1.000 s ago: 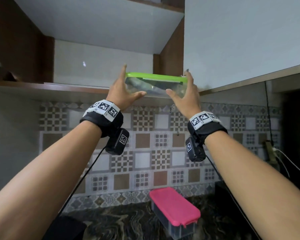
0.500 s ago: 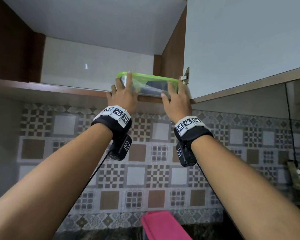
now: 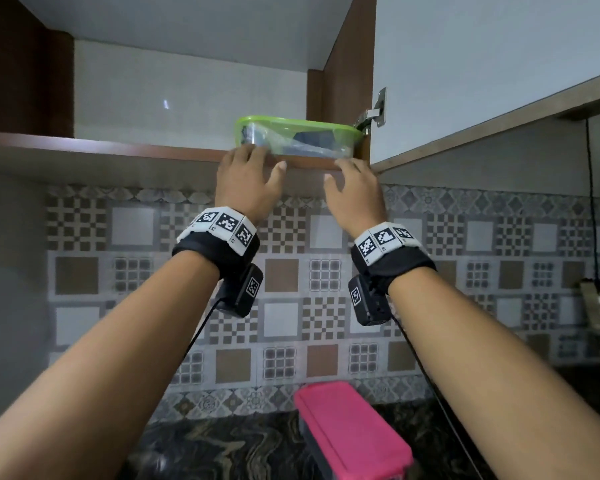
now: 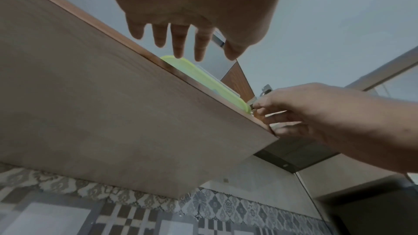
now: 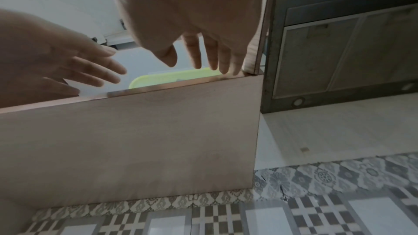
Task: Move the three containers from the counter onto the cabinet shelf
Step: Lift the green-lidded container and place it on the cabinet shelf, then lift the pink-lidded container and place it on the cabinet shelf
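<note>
1. Two hands show in the head view: the left hand (image 3: 248,181) and right hand (image 3: 355,192) sit at the shelf (image 3: 118,148) edge, fingers loose, holding nothing. The green-lidded box (image 3: 297,136) rests on the shelf by the door hinge (image 3: 374,110); a pink-lidded box (image 3: 350,431) stands on the counter (image 3: 222,448).
2. Left wrist view: fingers (image 4: 178,42) straight, grip apart, above the green lid (image 4: 203,78).
3. Right wrist view: fingers (image 5: 212,54) spread, grip apart, near the lid (image 5: 172,78).

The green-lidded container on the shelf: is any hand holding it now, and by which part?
Nothing is held. The green-lidded container rests on the cabinet shelf; the left hand and the right hand are open below its front edge, fingers relaxed.
</note>
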